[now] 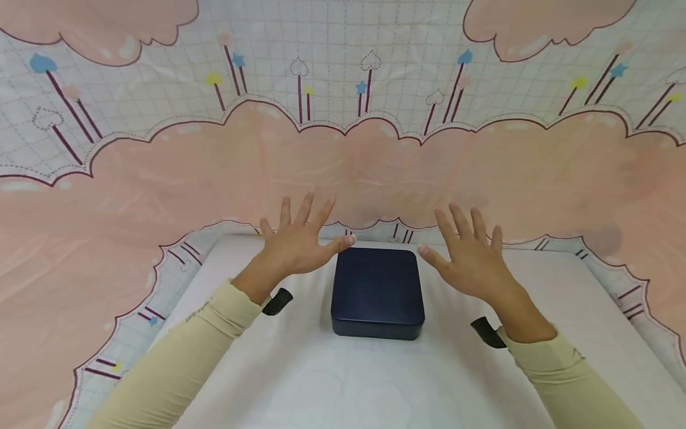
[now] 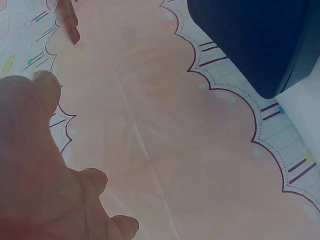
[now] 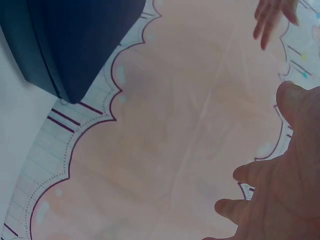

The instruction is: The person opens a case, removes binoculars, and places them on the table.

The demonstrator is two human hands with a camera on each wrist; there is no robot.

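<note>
A dark navy box (image 1: 377,286) with rounded corners lies closed on the white table, between the two hands. My left hand (image 1: 297,241) is raised to its left, fingers spread and straight, holding nothing. To the right of the box my right hand (image 1: 471,262) hovers the same way, its fingers spread. In the left wrist view the box (image 2: 260,40) shows at the upper right, apart from the left hand (image 2: 40,165). The right wrist view has the box (image 3: 75,45) at the upper left and the right hand (image 3: 280,170) at the lower right.
The white table (image 1: 364,381) extends around the box. Behind it hangs a cloth (image 1: 375,173) printed with pink clouds, a grid and small candle-like shapes. Dark straps with black pieces (image 1: 277,302) sit at both wrists, below the palms.
</note>
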